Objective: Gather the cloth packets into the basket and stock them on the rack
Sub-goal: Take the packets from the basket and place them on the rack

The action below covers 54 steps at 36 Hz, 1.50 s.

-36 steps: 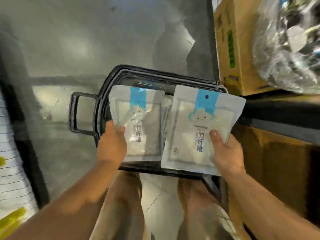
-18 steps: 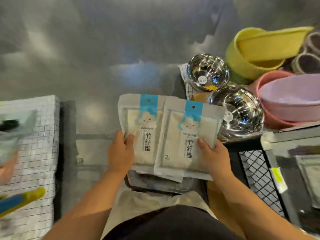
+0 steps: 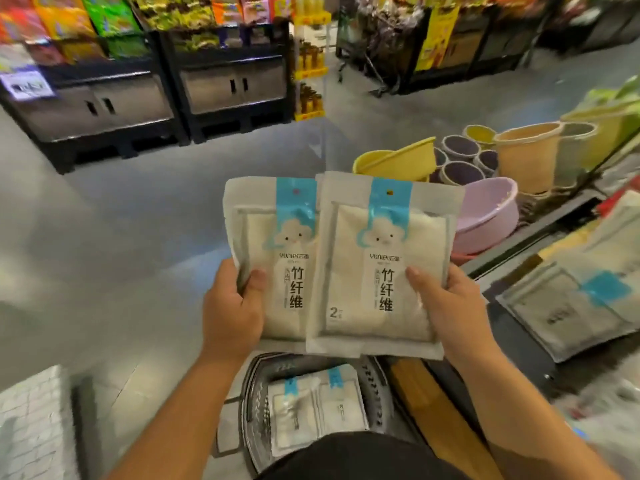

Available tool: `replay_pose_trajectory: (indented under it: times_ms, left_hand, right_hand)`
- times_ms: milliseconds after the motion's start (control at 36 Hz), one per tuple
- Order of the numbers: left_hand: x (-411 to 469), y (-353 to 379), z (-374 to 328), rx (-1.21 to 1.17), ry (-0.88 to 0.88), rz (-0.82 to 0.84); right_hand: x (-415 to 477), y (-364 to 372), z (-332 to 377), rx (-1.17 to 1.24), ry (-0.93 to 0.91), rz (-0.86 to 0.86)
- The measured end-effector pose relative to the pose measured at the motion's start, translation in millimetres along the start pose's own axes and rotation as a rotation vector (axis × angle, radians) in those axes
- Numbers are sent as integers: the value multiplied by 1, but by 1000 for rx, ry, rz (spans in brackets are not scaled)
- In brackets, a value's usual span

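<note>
Shop aisle, head view looking down past both forearms.

- Left hand (image 3: 232,313): grips the left packet (image 3: 277,268) at its lower left corner. Thumb lies across the front face and the fingers (image 3: 225,271) wrap round the left edge to the back, clamped on the packet.
- Right hand (image 3: 446,306): grips the right packet (image 3: 377,271) at its lower right edge. Thumb is pressed flat on the front; the fingers are hidden behind, clamped on the packet.
- Both packets are upright, printed faces toward the camera, blue header strips at the top. They are side by side, with the right packet overlapping the left one's right edge. A second edge shows behind the right packet's top, so there may be more than one there; cannot tell.
- Basket (image 3: 376,386): dark, on the floor (image 3: 138,237) directly below the held packets, near the body. Loose packets (image 3: 311,407) lie flat inside it, well apart from both hands.
- Rack (image 3: 540,226): dark, to the right. Shelved packets (image 3: 561,306) of the same kind lie on it, just right of the right hand, not touching.
- Beyond the rack's far end are a pink basin (image 3: 491,216), a yellow basin (image 3: 398,161) and tan buckets (image 3: 526,150).
- Display shelving (image 3: 138,98) with bright snack bags stands across the aisle, far left.
</note>
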<state>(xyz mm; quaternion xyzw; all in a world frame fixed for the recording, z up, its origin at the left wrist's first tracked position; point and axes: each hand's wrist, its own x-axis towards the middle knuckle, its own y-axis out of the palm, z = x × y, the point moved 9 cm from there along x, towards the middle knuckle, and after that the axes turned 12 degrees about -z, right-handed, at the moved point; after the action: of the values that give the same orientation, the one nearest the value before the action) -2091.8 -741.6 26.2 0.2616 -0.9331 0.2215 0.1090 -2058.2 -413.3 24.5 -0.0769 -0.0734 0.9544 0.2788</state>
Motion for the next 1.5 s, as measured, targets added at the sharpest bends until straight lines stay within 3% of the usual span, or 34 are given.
replay_pose_trajectory:
  times_ms: [306, 556, 667, 833, 972, 1111, 1222, 1306, 1389, 1500]
  left_hand:
    - [-17, 147, -141, -279, 113, 378]
    - [-77, 288, -238, -540, 122, 693]
    - [-103, 346, -264, -598, 114, 802]
    - [-144, 422, -284, -652, 44, 969]
    - [-177, 479, -285, -515, 55, 1100]
    - [-189, 541, -233, -122, 91, 1177]
    - [-185, 586, -176, 159, 302, 1133]
    - [-176, 605, -115, 374, 252, 1067]
    - [-177, 614, -48, 543, 171, 1104]
    - [-178, 609, -47, 700, 287, 1102]
  right_hand:
    - [8, -157, 43, 312, 6, -353]
    - [36, -296, 36, 235, -166, -706]
    - [54, -329, 27, 256, -246, -773]
    - [107, -355, -19, 344, -157, -789]
    - [146, -370, -76, 393, 27, -765]
    - [173, -370, -150, 329, 263, -737]
    - [186, -347, -197, 150, 394, -696]
    - [194, -333, -222, 100, 438, -714]
    - [198, -325, -236, 47, 493, -728]
    - [202, -323, -249, -88, 548, -803]
